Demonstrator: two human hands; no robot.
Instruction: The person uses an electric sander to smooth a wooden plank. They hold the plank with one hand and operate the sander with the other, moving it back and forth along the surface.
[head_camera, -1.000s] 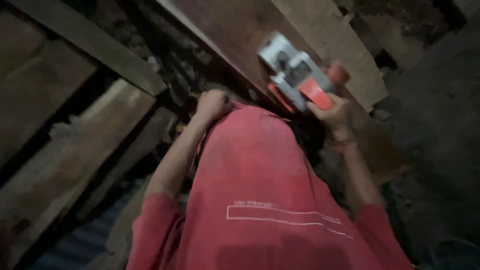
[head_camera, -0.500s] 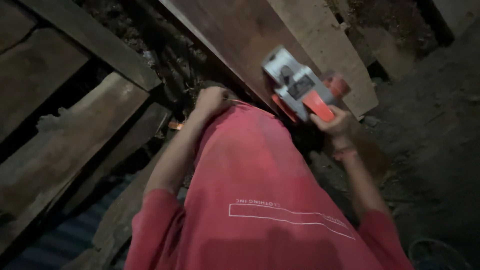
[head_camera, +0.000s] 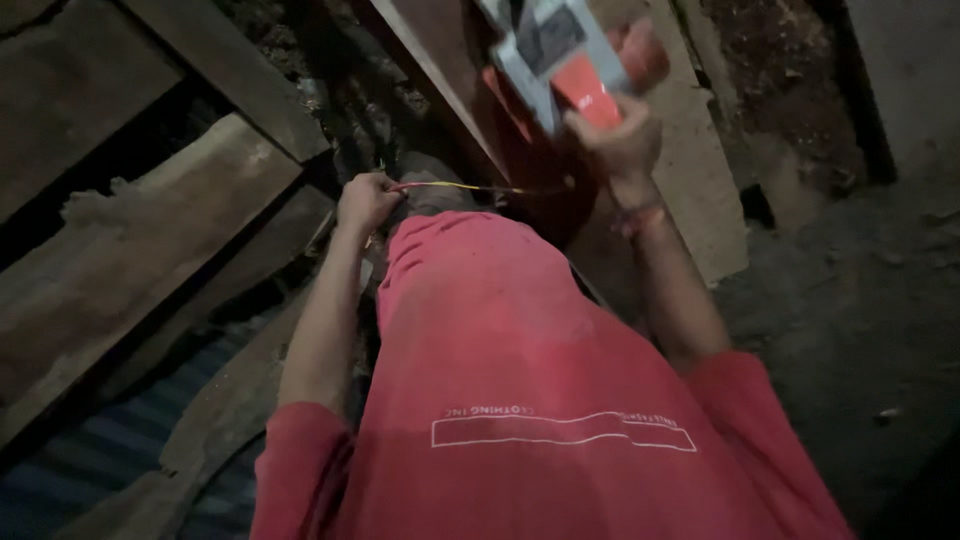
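Red shirt (head_camera: 540, 400) filled the near bottom of the head view, with a white outlined bar across it. Both bare arms reached forward from the sleeves. Left hand (head_camera: 366, 200) was closed in a loose fist, pinching one end of a thin red-and-yellow cord (head_camera: 455, 187) that ran rightward from it toward the dark board edge. Right hand (head_camera: 618, 140), farther out with a band at the wrist, was wrapped tight around the red handle of a grey-and-red power planer (head_camera: 560, 50); the tool sat at the top of the frame on the long dark plank (head_camera: 450, 80), partly cut off by the frame's upper edge, so how flat it sat could not be told. A paler rough plank (head_camera: 705, 190) lay just right of the dark one. Left of the arms, weathered boards (head_camera: 150, 230) lay slanted, with dark gaps between them. Corrugated sheet (head_camera: 110, 460) showed at lower left. Dirt ground (head_camera: 850, 300) on the right. Lighting dim, fine detail lost.
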